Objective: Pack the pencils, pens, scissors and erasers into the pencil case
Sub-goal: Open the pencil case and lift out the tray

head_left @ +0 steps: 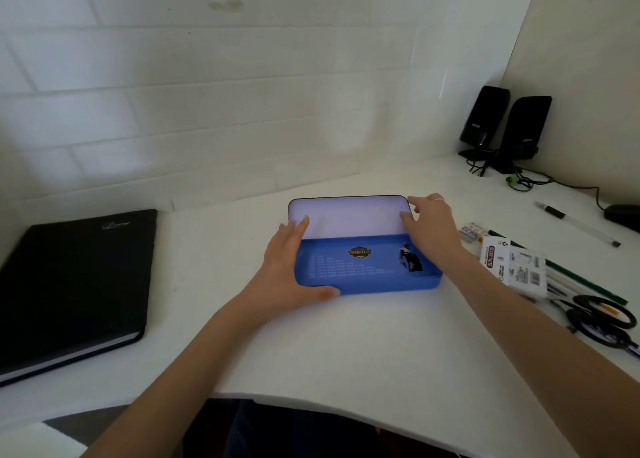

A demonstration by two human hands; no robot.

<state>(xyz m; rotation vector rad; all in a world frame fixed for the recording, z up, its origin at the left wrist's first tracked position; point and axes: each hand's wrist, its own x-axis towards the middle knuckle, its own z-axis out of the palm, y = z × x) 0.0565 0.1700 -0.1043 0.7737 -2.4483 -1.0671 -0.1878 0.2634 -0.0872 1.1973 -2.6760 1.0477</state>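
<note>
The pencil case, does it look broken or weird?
No. The pencil case sits flat on the desk, lid up, nothing packed. The left hand steadies it; the right hand holds the lid.

White cardboard sticker-note package [512,265]: red label reads "STICKY NOTE". Blue plastic pencil case [363,267] emblem, black notebook [69,284] script and black speakers' [485,118] branding: illegible.
</note>
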